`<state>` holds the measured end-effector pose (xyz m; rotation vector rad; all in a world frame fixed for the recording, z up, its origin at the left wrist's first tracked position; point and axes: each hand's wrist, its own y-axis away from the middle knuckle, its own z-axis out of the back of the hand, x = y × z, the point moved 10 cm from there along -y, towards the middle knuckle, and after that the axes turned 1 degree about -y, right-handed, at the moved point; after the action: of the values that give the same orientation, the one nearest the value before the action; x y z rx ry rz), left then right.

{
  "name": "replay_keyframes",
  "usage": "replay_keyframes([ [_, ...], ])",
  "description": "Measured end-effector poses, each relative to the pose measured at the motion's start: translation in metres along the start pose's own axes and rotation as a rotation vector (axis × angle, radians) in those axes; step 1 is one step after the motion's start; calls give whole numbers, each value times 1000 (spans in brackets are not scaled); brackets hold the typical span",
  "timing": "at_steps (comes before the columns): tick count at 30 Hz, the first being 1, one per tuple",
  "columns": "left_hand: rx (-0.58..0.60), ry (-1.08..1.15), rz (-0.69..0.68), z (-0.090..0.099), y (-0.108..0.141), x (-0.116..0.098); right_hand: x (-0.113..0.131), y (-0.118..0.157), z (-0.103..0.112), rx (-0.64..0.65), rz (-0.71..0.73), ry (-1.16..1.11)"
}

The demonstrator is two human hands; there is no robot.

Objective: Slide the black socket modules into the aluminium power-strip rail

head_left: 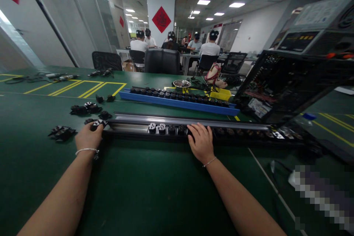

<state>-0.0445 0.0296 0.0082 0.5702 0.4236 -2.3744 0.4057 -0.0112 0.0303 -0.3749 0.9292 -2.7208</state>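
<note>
A long black metal channel (129, 132) with a shiny inside lies across the table in front of me. Several small black modules that look like power sockets (171, 129) sit in a row inside it, and two show white faces. At the channel's left end, my left hand (89, 136) pinches a socket module (100, 122) with a partly white face. My right hand (201, 142) lies over the row near the middle, fingers stretched out and resting on the modules and the channel's edge. What is directly under its palm is hidden.
Loose black modules (62, 133) lie in small groups at the left. Behind the channel is a blue tray (177, 104) of similar parts, with a metal dish (181, 83) and a yellow bin (220, 94) beyond. An open computer case (265, 81) stands at right.
</note>
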Motion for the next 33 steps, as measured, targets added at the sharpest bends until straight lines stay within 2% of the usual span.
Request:
replay_keyframes([
  [10,-21,5,58,11,-15,23,-1,-1,0,-4,10,4],
  [18,161,-252,154,4,-33,63,0,-1,0,4,2,9],
  [21,144,-339,180,6,-36,70,0,-1,0,9,-6,6],
  [23,61,-337,182,14,-36,68,0,-1,0,9,-7,0],
  [26,-157,-243,70,32,-26,40,0,-1,1,-4,1,-4],
  [28,-217,-161,-141,33,-12,0,0,-1,1,-12,2,-5],
  [30,-164,-56,-417,21,13,-51,1,-1,2,-18,3,-10],
  [33,43,67,-748,-11,66,-116,1,-2,3,-14,4,-16],
])
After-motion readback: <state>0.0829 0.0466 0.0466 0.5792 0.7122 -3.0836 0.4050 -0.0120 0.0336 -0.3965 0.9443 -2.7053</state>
